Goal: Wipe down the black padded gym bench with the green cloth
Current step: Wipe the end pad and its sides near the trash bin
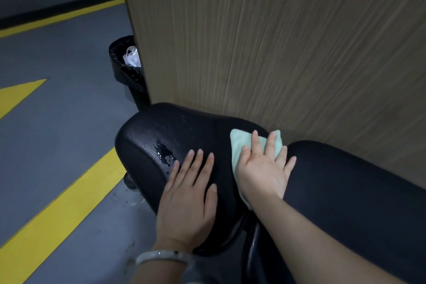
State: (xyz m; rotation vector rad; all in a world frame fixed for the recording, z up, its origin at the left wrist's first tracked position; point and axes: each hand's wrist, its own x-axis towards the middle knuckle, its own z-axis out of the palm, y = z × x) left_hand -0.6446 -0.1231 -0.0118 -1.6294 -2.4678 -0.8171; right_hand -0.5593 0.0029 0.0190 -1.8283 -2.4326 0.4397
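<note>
- The black padded gym bench [161, 136] is sitting just beside a wood-grain wall, its glossy upholstery split into a rounded seat pad on the left and a longer pad [345, 187] running off to the right, with a narrow gap between them.
- A small puddle of liquid [164, 152] is glistening on the seat pad, toward its left edge.
- The green cloth [239, 145] is pale mint, folded flat and lying across the gap between the pads, draping down over the near edge; much of it is hiding under a flat hand.
</note>
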